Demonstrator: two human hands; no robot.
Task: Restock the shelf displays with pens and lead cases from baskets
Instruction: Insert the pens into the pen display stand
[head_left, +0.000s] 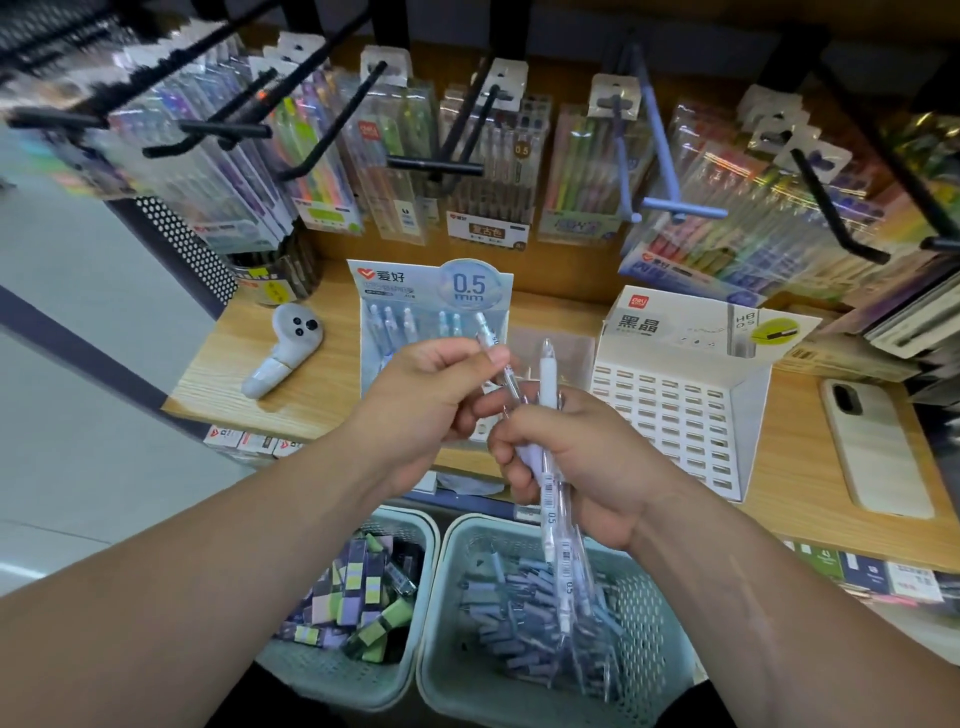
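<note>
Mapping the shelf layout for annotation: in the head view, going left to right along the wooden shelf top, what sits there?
White handheld controller → blue 0.5 mm pen display → white slotted lead-case display → phone lying face down.

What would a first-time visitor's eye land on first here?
The two hands at centre: the left hand pinches a single pen, the right hand grips a bunch of pens. Below them sit two green baskets, lead cases in the left basket, loose pens in the right basket.
</note>
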